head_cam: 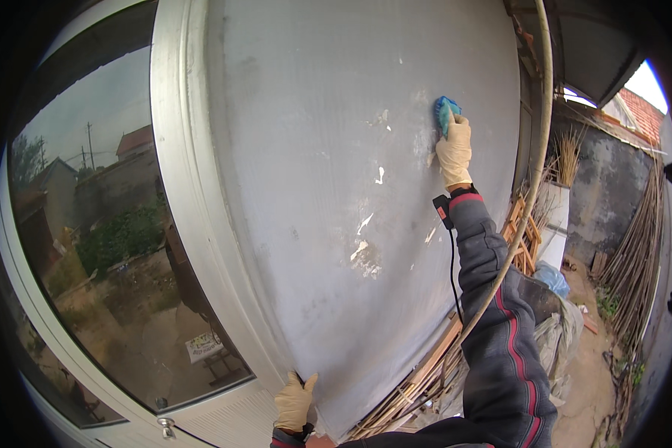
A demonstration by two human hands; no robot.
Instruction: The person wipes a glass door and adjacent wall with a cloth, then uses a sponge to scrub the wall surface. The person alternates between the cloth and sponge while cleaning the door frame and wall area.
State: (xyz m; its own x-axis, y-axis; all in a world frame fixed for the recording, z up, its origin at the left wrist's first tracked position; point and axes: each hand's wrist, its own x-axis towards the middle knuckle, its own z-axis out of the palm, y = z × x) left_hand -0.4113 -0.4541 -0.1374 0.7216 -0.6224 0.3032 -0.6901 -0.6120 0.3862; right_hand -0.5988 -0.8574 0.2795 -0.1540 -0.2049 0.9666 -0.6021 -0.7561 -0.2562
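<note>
My right hand (455, 151), in a cream glove, presses a blue-and-teal scrubbing pad (446, 113) against a grey painted wall (313, 185). Its arm is stretched up and forward. Paint has come off this wall in pale flaked patches (364, 252), below and left of the pad. Low down, my left hand (293, 402) wears the same kind of glove and is near the wall's corner beside the metal door frame (201, 185). Something dark shows between its thumb and fingers; I cannot tell what it is or whether the hand grips it.
A glazed door (106, 224) with a round knob (167, 428) stands at the left. A long pale pole or hose (539, 168) curves down at the right, close to my right arm. Bundled sticks (414, 392) lie along the wall's foot. Wooden crates (521, 235) and tall stalks (638, 246) stand farther right.
</note>
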